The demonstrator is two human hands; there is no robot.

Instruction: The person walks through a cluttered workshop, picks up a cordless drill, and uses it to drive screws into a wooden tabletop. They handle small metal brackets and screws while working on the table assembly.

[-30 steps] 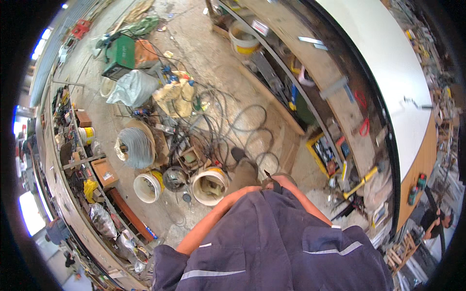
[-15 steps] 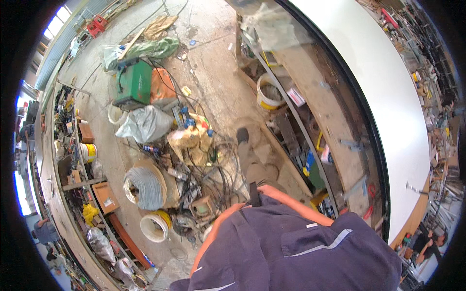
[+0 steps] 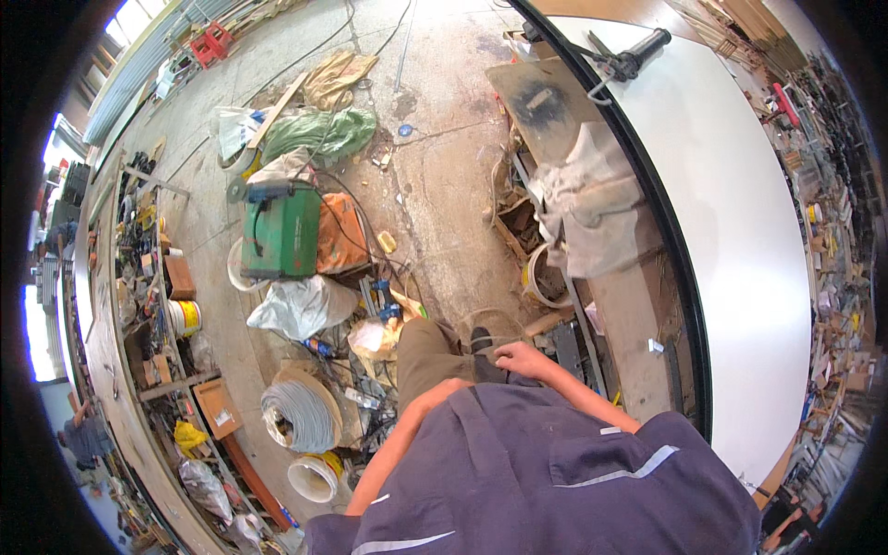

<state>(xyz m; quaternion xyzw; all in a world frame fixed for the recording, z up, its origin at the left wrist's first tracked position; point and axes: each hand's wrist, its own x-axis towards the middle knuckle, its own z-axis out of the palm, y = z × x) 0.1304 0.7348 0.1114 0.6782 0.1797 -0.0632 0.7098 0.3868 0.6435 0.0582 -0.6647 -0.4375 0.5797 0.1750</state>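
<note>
My left hand (image 3: 444, 390) rests at my waist, by the hem of my dark blue shirt (image 3: 499, 444). Its fingers are mostly hidden against the cloth and my brown trousers (image 3: 424, 356). Just in front of the shirt's hem, my right hand (image 3: 521, 359) has its fingers curled in beside the trousers. Whatever that hand may hold is too small or too hidden to make out. One dark shoe (image 3: 481, 339) shows ahead of the right hand.
On my right stands a white-topped table (image 3: 749, 250) with a black edge, carrying a black-handled tool (image 3: 634, 57). A grey cloth (image 3: 597, 208) lies beside it. To my left are a green machine case (image 3: 280, 233), a wire coil (image 3: 301, 416), a white bucket (image 3: 314, 478) and loaded shelves (image 3: 176, 370).
My body and the view have moved forward along the floor. My hands have drawn apart, and the dark strap between them no longer shows clearly. The black-handled tool has come into view.
</note>
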